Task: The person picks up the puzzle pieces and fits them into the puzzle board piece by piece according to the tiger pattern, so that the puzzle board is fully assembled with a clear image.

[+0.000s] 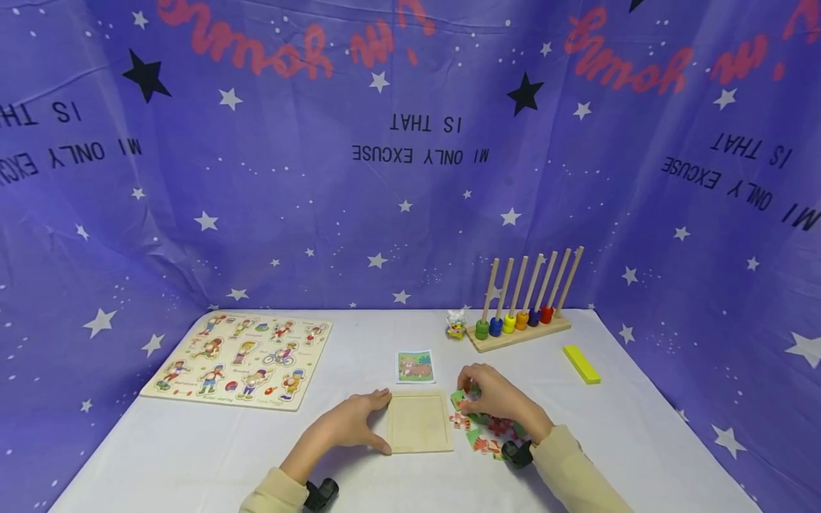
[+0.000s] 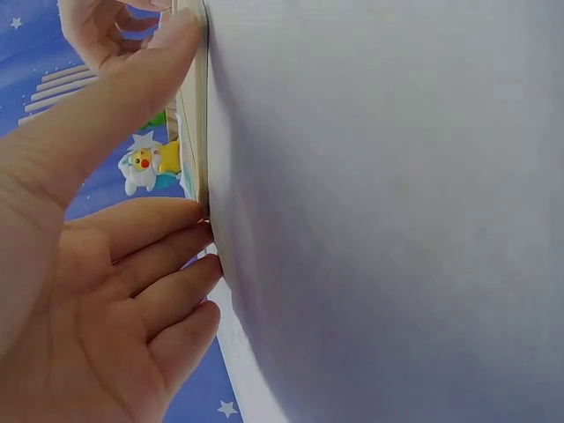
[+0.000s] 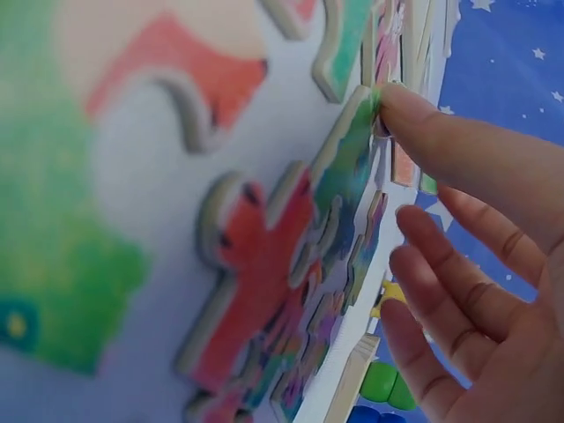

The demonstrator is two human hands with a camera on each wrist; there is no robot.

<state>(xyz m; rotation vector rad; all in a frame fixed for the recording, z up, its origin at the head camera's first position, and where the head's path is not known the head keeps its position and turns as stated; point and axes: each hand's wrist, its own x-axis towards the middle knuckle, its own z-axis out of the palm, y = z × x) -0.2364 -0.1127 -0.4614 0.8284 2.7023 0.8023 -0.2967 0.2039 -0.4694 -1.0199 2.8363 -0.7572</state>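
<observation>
My left hand point(image 1: 355, 420) spans the left side of a square wooden puzzle tray point(image 1: 420, 424), with the thumb at its near corner and fingertips at its far corner. In the left wrist view, thumb and fingers touch the tray's edge, fingers nearly straight. Over a loose heap of jigsaw pieces point(image 1: 460, 421) right of the tray is my right hand point(image 1: 494, 393). Its thumb point(image 3: 410, 106) touches a green piece point(image 3: 348, 150) in the right wrist view, while the other fingers are loosely bent and apart from it. A picture card point(image 1: 415, 367) with a brown animal lies behind the tray.
A wooden board of sports figures point(image 1: 237, 361) lies at left. Behind the hands stand a small toy figure point(image 1: 456, 325) and a bead rack point(image 1: 522, 328) with upright pegs. A yellow block point(image 1: 581, 364) lies at right. Purple cloth point(image 1: 410, 178) hangs behind the table.
</observation>
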